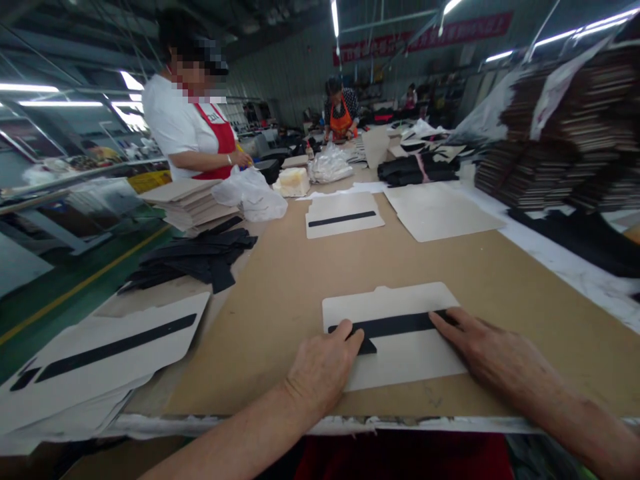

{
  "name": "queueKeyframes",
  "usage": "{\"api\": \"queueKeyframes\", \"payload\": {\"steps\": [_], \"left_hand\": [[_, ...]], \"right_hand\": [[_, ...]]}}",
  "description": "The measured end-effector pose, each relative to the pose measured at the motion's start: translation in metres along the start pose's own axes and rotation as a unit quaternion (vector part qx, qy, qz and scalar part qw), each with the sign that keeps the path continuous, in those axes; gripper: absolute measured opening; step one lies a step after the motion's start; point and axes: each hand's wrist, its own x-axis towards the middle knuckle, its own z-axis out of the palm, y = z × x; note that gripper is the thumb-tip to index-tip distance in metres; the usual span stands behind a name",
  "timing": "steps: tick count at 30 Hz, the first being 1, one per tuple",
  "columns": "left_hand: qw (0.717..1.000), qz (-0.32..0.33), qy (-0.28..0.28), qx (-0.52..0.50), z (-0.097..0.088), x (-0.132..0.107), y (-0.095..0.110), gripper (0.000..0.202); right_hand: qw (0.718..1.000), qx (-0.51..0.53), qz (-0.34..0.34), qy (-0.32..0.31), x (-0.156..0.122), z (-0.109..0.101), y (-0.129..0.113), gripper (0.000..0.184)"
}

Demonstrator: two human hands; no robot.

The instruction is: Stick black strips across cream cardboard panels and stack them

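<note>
Near on the bench, a black strip lies across a pale board, while the left hand bends its fingers over the left end, its grip unclear, and the right hand rests loosely spread fingers at the right end.

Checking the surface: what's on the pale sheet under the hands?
A long black strip lies across the pale sheet, with a pointed black bit showing beside the left hand. That hand and the right hand cover parts of strip and sheet, hiding what lies beneath.

Blk strip flat lengthwise on pale bd w/ rounded corners
</note>
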Motion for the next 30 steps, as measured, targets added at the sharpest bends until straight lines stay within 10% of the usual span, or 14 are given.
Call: {"api": "queueKeyframes", "payload": {"steps": [10,15,30], "left_hand": [[0.995,0.028,0.021,-0.097,-0.015,-0.006,-0.005,0.037],[0.988,0.058,-0.044,-0.137,-0.028,-0.018,-0.016,0.089],[0.985,0.133,-0.071,-0.088,-0.049,-0.028,-0.027,0.038]], "right_hand": [[0.995,0.059,-0.078,0.011,0.004,-0.028,0.001,0.043],[0.978,0.190,-0.085,-0.011,-0.022,-0.029,0.001,0.064],[0.955,0.259,-0.127,-0.075,-0.016,-0.011,0.019,0.076]]}}
